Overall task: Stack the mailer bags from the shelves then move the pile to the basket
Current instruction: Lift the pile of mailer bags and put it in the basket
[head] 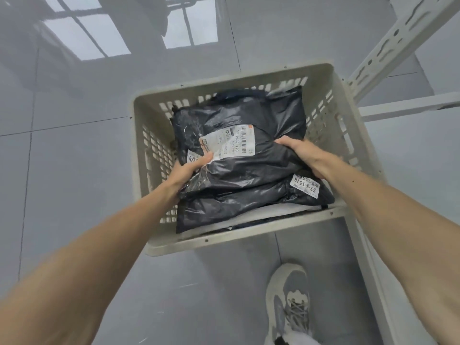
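Observation:
A pile of black mailer bags point(249, 175) with white shipping labels lies inside the beige slotted basket point(249, 235) on the floor. My left hand point(190, 168) grips the pile's left edge, thumb on top near a label. On the pile's right edge my right hand point(298, 151) is closed, its fingers tucked under the top bags. The lowest bags in the pile are mostly hidden by the ones above.
The basket stands on glossy grey floor tiles. A white metal shelf frame point(388, 58) rises at the right, with a lower rail point(373, 270) running along the basket's right side. A grey and white shoe point(291, 302) sits just in front of the basket.

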